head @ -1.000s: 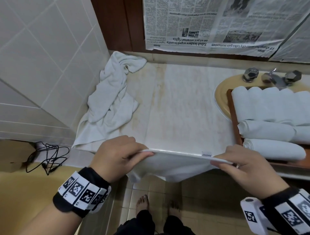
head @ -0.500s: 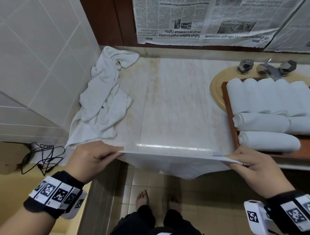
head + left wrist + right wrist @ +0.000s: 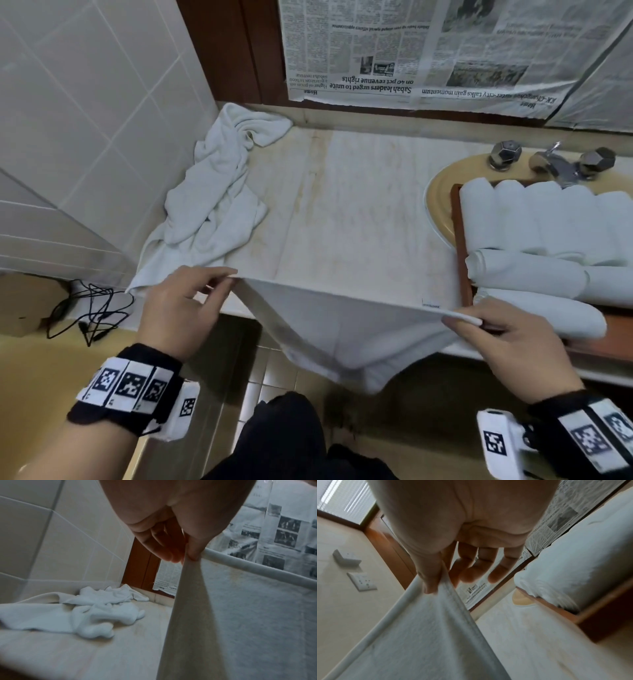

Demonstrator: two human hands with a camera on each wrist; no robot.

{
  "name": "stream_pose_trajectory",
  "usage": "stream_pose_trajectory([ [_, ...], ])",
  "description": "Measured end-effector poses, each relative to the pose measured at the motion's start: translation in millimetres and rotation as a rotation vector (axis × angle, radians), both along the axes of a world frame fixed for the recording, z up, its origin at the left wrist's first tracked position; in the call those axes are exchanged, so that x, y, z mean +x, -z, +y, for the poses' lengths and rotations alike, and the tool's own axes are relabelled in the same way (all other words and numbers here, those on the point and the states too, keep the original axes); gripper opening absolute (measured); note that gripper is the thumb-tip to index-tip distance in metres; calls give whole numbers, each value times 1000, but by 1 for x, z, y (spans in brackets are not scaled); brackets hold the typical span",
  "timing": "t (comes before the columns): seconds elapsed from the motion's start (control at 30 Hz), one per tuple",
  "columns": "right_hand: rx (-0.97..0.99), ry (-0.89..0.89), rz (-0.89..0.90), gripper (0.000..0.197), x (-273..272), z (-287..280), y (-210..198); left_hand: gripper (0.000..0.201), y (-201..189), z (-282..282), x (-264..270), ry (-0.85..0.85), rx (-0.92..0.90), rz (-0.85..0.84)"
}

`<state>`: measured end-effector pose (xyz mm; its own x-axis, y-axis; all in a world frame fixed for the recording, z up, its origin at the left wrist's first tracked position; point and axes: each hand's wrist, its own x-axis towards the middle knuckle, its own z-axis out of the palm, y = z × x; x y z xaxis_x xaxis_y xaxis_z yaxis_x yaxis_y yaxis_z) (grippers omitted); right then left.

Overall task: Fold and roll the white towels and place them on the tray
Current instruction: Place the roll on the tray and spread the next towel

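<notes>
1. The left hand [image 3: 171, 308] and right hand [image 3: 507, 346] each pinch a top corner of a stretched white terry towel [image 3: 339, 332] between thumb and forefinger; it hangs before the counter edge.
2. Its small sewn tag [image 3: 431, 304] is unreadable.
3. Rolled white towels [image 3: 534, 274] fill the brown wooden tray [image 3: 460, 246].
4. The taped newspaper [image 3: 411, 51] reads "Sabah leaders urged to unite on 40 pct revenue rights".

The hanging white terry towel [image 3: 342, 335] sags below the counter edge, its far face out of sight. The brown wooden tray [image 3: 457, 240] runs off the right border, and the white rolled towels [image 3: 534, 226] on it get cropped there too. Newspaper sheets [image 3: 428, 51] are cut at the top, their small print unreadable. In the right wrist view the tray corner smears with blur.
</notes>
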<state>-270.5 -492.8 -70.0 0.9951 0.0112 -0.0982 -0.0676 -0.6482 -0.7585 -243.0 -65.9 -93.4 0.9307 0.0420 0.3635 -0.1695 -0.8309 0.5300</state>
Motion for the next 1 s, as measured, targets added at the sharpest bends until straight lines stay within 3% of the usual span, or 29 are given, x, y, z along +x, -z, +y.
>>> stream_pose_trajectory([
  [0.23, 20, 86, -164, 17, 97, -9, -43, 14, -52, -20, 101, -32, -95, -78],
  [0.33, -82, 120, -199, 37, 163, -12, -60, 16, -74, -27, 169, -27, -125, -89],
  [0.4, -117, 145, -202, 46, 211, -13, -65, 3, -80, -31, 218, -29, -103, -92],
  [0.47, -162, 190, -169, 48, 260, -15, -62, 12, -77, -34, 268, -37, -65, -85],
  [0.7, -232, 268, 161, 42, 400, -12, 0, 12, -24, -48, 407, -59, 60, 199],
  [0.87, -329, 293, 283, 31, 450, -6, 55, 15, 40, -59, 456, -121, 85, 452],
  [1.0, -364, 362, 300, 26, 480, 0, 81, 16, 67, -65, 476, -235, -32, 480],
])
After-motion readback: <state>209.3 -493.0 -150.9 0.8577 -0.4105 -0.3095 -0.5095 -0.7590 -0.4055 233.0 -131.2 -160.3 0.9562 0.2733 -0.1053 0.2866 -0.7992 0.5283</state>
